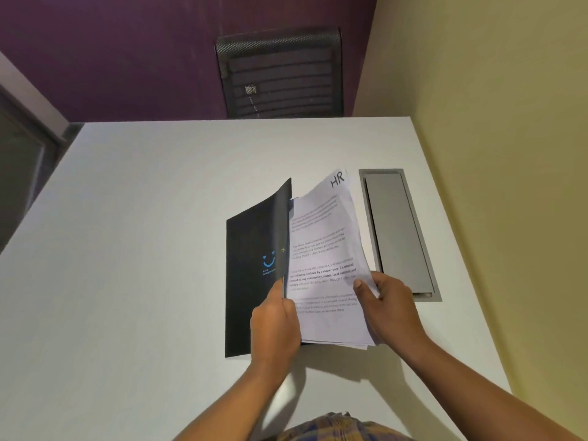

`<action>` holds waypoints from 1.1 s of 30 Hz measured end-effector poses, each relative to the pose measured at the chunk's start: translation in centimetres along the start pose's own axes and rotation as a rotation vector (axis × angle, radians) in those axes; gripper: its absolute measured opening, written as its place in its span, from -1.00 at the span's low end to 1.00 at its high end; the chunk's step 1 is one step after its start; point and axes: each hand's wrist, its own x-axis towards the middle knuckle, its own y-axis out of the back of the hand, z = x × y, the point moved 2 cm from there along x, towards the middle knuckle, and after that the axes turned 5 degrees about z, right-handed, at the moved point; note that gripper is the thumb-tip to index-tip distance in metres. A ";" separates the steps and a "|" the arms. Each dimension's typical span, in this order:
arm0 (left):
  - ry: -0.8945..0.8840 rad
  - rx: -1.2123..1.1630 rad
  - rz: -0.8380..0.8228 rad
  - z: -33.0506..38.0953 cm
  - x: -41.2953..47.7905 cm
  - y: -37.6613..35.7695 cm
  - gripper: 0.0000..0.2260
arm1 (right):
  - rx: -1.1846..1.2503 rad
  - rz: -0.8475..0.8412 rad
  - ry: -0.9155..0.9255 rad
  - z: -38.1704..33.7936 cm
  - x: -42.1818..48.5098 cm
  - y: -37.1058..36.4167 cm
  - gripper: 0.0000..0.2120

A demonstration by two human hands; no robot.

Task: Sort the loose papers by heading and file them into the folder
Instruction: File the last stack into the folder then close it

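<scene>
On a white table (143, 249), the left hand (275, 323) grips a black folder's (251, 281) raised cover; the right hand (386, 307) holds white printed papers (324, 249) headed "HR".

Bare arms and a piece of checked clothing

The left hand (275, 326) and the right hand (389, 308) are bare. The left forearm (229, 399) and the right forearm (477, 386) are uncovered down to the lower edge of the view. At the bottom edge shows a checked garment (334, 429), with yellowish-brown and dark blue-grey squares, somewhat blurred.
</scene>
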 end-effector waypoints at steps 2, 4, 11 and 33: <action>-0.001 -0.031 -0.003 0.1 -0.1 0.2 -0.77 | -0.035 -0.030 0.003 -0.1 0.6 -0.8 -0.78; -0.012 -0.048 -0.002 0.0 -0.2 0.3 -0.74 | -0.081 -0.050 0.005 -0.2 1.4 -1.6 -0.75; -0.090 -0.112 -0.026 1.0 -1.2 0.4 -0.56 | -0.198 -0.164 0.019 -1.4 3.9 -4.9 -0.74; -0.043 0.039 -0.213 0.1 0.9 -4.8 -0.57 | -0.104 -0.306 -0.520 4.3 6.7 -9.3 -0.85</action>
